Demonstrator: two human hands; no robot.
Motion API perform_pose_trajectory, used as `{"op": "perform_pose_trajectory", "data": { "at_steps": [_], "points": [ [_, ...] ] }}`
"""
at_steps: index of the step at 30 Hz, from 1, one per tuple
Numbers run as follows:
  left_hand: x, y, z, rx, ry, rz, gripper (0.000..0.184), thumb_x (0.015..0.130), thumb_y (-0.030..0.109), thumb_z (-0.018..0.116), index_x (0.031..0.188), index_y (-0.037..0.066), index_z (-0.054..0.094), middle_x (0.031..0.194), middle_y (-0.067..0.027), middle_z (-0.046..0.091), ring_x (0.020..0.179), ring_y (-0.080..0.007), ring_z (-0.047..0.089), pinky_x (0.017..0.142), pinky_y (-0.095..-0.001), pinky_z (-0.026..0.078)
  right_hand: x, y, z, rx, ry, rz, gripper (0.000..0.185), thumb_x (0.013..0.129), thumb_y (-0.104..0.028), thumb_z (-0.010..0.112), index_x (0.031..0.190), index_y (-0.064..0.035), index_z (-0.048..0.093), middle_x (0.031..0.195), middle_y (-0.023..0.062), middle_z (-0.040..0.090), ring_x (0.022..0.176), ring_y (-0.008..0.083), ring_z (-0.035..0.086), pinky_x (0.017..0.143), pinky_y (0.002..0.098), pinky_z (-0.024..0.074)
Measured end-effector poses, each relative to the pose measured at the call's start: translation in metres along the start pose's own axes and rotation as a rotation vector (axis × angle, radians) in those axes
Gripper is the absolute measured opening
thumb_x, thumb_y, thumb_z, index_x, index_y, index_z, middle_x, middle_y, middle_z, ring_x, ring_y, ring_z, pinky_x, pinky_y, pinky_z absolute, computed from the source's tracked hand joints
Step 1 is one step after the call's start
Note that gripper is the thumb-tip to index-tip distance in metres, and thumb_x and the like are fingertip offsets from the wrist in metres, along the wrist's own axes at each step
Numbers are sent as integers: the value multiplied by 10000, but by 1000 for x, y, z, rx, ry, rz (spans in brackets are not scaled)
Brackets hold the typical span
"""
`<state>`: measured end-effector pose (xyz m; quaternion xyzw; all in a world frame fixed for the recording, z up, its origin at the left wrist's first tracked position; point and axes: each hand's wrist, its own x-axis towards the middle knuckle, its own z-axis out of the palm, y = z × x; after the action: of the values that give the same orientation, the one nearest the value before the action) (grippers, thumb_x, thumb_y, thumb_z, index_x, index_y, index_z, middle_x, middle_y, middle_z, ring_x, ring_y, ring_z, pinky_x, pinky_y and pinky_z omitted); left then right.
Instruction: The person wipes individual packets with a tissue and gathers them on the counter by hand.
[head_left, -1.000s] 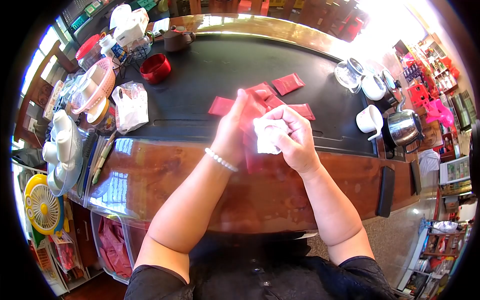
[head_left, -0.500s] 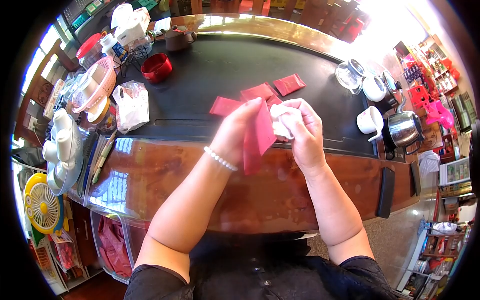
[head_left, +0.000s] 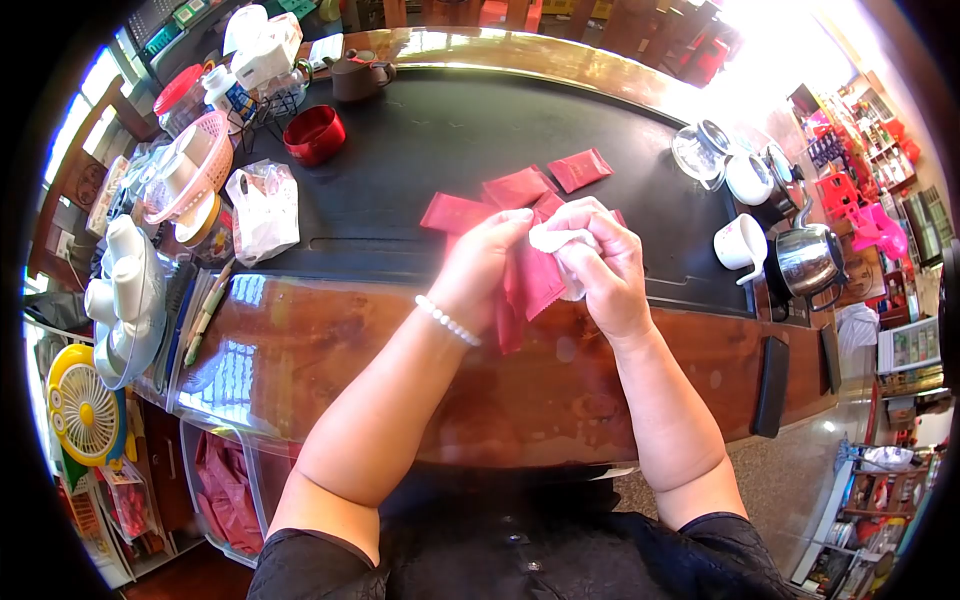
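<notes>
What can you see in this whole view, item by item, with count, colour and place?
Loose packets: several, red, black tabletop
Held packets: count unclear, red, left hand
Crumpled cloth or tissue: one, white, right hand
Bowl: one, red, far left
Teapot: one, brown, behind bowl
Plastic bag: one, whitish, left
Basket: one, pink, left edge
Mug: one, white, right
Kettle: one, silver, beside mug
Flat slab: one, black, near right
Fan: one, yellow, lower left
Table: one, brown and black, centre
Background goods: many, mixed, too small to count
Bracelet: one, white, left wrist
Hands: two, bare, centre
</notes>
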<state>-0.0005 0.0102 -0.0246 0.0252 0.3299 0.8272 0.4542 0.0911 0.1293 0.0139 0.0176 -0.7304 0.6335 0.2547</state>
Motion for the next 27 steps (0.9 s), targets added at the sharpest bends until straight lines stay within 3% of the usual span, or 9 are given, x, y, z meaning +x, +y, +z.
{"op": "perform_pose_trajectory", "data": {
  "at_steps": [4,7,13,19,22,25,27],
  "points": [
    [-2,1,4,-95,36,-7,193,978,227,525,1026,52,590,975,-69,642,887,-172,625,816,-330,523,-2,-9,-2,88,-98,53,194,743,-21,493,843,33,650,897,58,578,730,83,509,611,215,401],
    [-6,7,12,-140,90,-31,174,973,229,537,967,67,600,894,-51,641,825,-156,618,768,-308,521,-1,-3,-5,275,-167,45,153,805,-21,544,850,11,688,845,37,586,684,89,564,570,209,429],
    [-10,8,13,-134,34,2,196,970,240,548,859,86,600,785,-23,619,697,-130,579,688,-282,503,-3,-3,-4,477,-260,141,153,816,-52,569,859,44,680,810,43,587,616,93,556,521,211,417],
    [-9,10,7,-232,-66,-63,206,966,268,559,920,78,624,825,-40,631,742,-132,607,715,-286,518,-3,-1,-10,627,-400,228,194,786,-133,586,886,25,639,838,99,543,711,135,548,563,243,462],
    [-7,11,3,-252,-114,-100,210,964,274,563,977,74,627,853,-43,641,760,-136,619,723,-289,524,-4,-2,-5,688,-242,239,185,837,-127,574,953,6,630,868,93,589,722,131,577,579,258,474],
    [-9,8,6,-170,-103,-56,203,968,270,554,1043,88,606,914,-33,645,805,-133,620,735,-287,525,-3,0,1,552,-6,272,170,898,-123,551,1013,-20,622,916,73,636,745,119,593,609,256,480],
    [-9,7,7,-109,-135,-27,208,973,261,545,1088,93,587,959,-32,644,842,-130,620,748,-284,526,-3,10,-5,516,19,274,170,935,-122,541,1046,-24,627,961,52,660,802,109,600,681,242,485]
  ]
}}
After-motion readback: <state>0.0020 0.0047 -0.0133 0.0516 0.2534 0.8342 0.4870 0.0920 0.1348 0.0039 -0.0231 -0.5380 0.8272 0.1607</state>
